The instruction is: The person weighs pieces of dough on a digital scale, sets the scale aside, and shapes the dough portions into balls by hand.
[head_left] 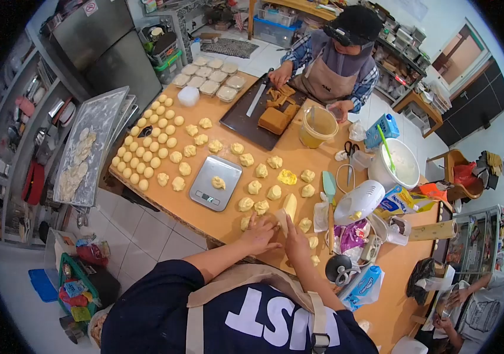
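Observation:
My right hand (298, 243) is closed on a pale, flat dough scraper (282, 219), its edge beside a roll of yellow dough (290, 204). To its left, my left hand (259, 236) lies low over the table with its fingers spread. The fingertips are close to a dough lump (245, 223); whether they touch it I cannot tell. Beyond my hands stands a kitchen scale (215, 183) with a dough piece (219, 183) on its plate. Several rough dough pieces (254, 187) sit around it. Rows of smooth dough balls (154, 147) cover the table's left end.
Across the table, a co-worker (337, 65) stands at a dark tray (234, 121) with a knife (258, 97) and brown cake (274, 120). At right are a hand mixer (358, 202), a green spatula (329, 187), a white bucket (402, 165) and a tub (317, 127).

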A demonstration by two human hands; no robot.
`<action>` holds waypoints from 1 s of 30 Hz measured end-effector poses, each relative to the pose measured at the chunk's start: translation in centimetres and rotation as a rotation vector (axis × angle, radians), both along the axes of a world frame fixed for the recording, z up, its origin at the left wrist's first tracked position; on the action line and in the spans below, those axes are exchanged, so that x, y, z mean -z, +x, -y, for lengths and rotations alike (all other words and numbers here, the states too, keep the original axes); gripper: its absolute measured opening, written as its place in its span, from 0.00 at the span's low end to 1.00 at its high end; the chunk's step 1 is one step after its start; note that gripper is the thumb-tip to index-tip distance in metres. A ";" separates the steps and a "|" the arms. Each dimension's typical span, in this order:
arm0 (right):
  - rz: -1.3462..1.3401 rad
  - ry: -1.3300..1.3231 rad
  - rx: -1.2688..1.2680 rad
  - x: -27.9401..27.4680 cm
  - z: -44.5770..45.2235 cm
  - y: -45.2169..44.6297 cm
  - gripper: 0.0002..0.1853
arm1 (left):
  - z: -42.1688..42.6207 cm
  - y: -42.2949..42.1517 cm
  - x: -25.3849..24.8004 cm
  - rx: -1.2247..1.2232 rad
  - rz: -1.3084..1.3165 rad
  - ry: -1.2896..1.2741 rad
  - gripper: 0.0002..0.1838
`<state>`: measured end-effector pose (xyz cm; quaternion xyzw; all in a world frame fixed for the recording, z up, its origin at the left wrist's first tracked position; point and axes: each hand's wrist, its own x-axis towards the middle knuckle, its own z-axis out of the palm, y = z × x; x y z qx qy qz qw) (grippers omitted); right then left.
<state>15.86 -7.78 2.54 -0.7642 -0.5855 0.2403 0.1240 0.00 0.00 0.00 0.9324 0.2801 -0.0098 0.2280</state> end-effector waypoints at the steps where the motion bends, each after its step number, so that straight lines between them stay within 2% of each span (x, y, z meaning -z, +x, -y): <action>1: -0.078 0.022 0.035 0.1 0.2 -0.4 0.37 | -0.5 -0.7 0.4 0.012 0.050 0.036 0.33; 2: -0.161 0.041 0.070 0.3 0.4 -0.8 0.37 | -0.9 -1.5 0.9 0.026 0.095 0.069 0.31; 3: -0.116 0.071 0.108 -2.0 2.5 1.3 0.37 | 0.2 0.5 0.5 -0.012 0.226 0.023 0.31; 5: -0.194 0.216 0.189 -2.7 3.1 0.3 0.36 | -2.4 -1.9 -1.0 -0.072 0.323 0.020 0.29; 6: -0.217 0.329 0.226 -2.5 3.0 -0.2 0.36 | -4.1 -3.7 -2.5 -0.169 0.323 0.055 0.28; 7: -0.216 0.326 0.271 -2.9 3.0 0.0 0.36 | -5.6 -5.2 -3.6 -0.265 0.333 0.084 0.27; 9: -0.205 0.317 0.361 -3.9 3.1 0.6 0.36 | -7.8 -7.7 -4.0 -0.453 0.242 0.321 0.25; 10: -0.090 0.464 0.302 -4.1 2.9 0.7 0.35 | -8.7 -9.2 -3.5 -0.449 0.203 0.366 0.25; 13: -0.197 0.457 0.383 -5.8 1.9 -0.1 0.34 | -11.5 -12.6 -0.6 -0.426 0.105 0.461 0.25; 15: -0.142 0.473 0.375 -6.0 1.1 -0.9 0.34 | -12.0 -13.6 0.6 -0.379 0.057 0.458 0.26; 18: -0.164 0.472 0.412 -5.2 0.3 -2.4 0.34 | -12.2 -14.2 0.9 -0.371 0.076 0.306 0.26; 20: -0.185 0.480 0.432 -4.9 -0.1 -3.4 0.34 | -12.4 -14.8 1.9 -0.382 0.225 0.272 0.26; 21: -0.180 0.491 0.432 -5.3 -0.4 -4.1 0.34 | -12.7 -14.9 1.6 -0.386 0.299 0.252 0.26; 25: -0.141 0.529 0.458 -4.6 -0.9 -5.8 0.34 | -13.8 -15.0 0.8 -0.335 0.223 0.189 0.23; 27: -0.289 0.465 0.553 -4.9 -1.1 -6.7 0.34 | -14.6 -15.3 0.8 -0.258 0.182 0.192 0.23; 28: -0.364 0.434 0.601 -5.1 -1.2 -7.2 0.34 | -14.9 -15.2 -0.5 -0.265 0.137 0.166 0.22; 30: -0.272 0.465 0.574 -4.2 -1.3 -7.7 0.34 | -15.3 -14.9 -2.9 -0.276 0.046 0.115 0.22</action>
